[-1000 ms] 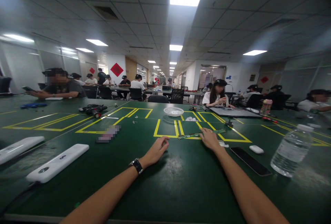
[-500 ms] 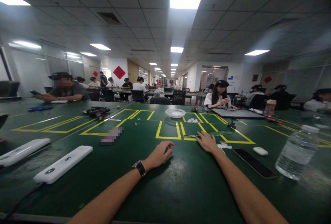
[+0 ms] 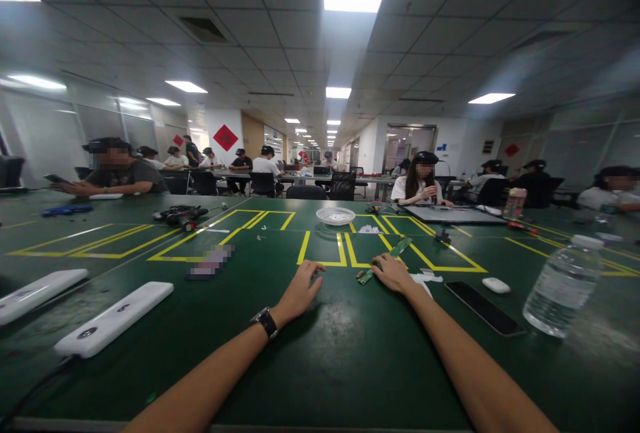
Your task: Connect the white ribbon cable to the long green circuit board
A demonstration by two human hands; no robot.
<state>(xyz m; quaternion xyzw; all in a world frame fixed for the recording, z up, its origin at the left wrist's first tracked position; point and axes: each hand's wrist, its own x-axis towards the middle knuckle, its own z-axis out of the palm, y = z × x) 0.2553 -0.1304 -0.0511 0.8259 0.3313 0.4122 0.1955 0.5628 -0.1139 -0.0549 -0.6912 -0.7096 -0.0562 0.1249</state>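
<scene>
One bare left hand (image 3: pixel 301 286): fingers loosely curled, thumb apart, empty, near the middle of the green tabletop (image 3: pixel 330 366); a black-strapped watch (image 3: pixel 265 321) circles its wrist.
Right hand (image 3: pixel 393 273): palm down over a long, narrow green circuit board (image 3: pixel 367 277) — whether the fingers grip it, I cannot tell.
Board: on the tabletop, slanting, both ends showing.
Right side: flat black phone (image 3: pixel 484 307), small white rounded case (image 3: pixel 496 285), clear plastic water bottle (image 3: pixel 563 293).
Beyond the hands: round white openwork basket (image 3: pixel 335 217).

The bottle (image 3: pixel 561 289) looks clear plastic, the tabletop (image 3: pixel 340 373) smooth and glossy.
</scene>
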